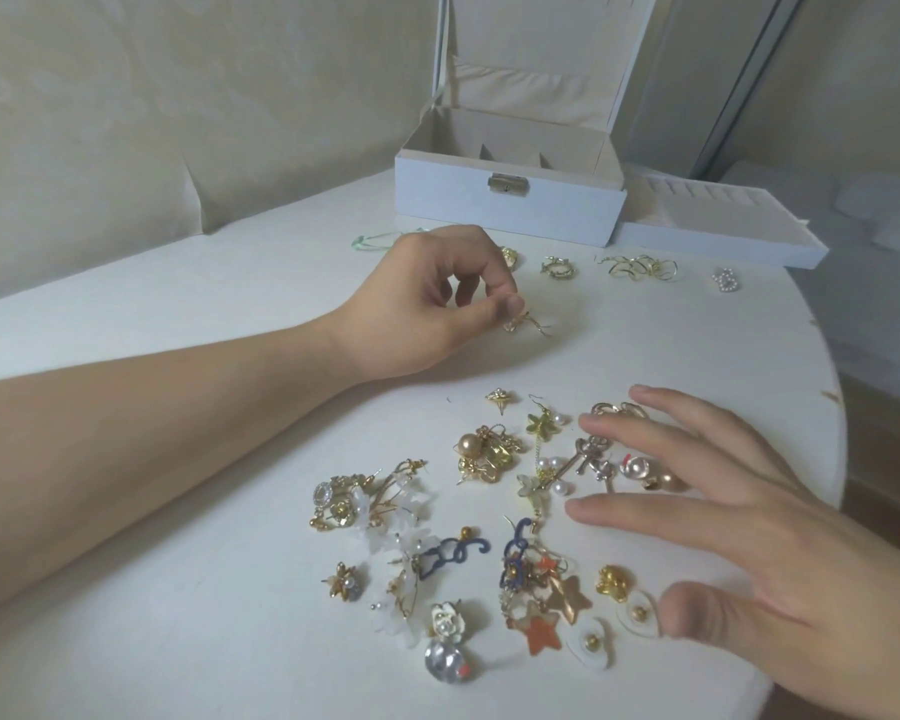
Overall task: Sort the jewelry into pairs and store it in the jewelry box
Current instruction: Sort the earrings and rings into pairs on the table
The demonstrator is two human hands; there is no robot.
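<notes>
Unsorted jewelry pile [489,517] on the desk [230,641], nearest the viewer. Right hand [739,522] over the pile's right side, fingers spread. Beyond the pile, left hand [437,298] pinching a gold earring [528,322]. Farther still, paired pieces [640,267] lie before the open jewelry box [505,205].

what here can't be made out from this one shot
- Head view: the jewelry box compartments lie behind its front wall, so any contents are hidden.
- The gold earring pinched by the left hand is partly covered by the fingers and blurred.
- The green piece is cut off behind that hand.
- The right hand hides jewelry beneath it.
</notes>
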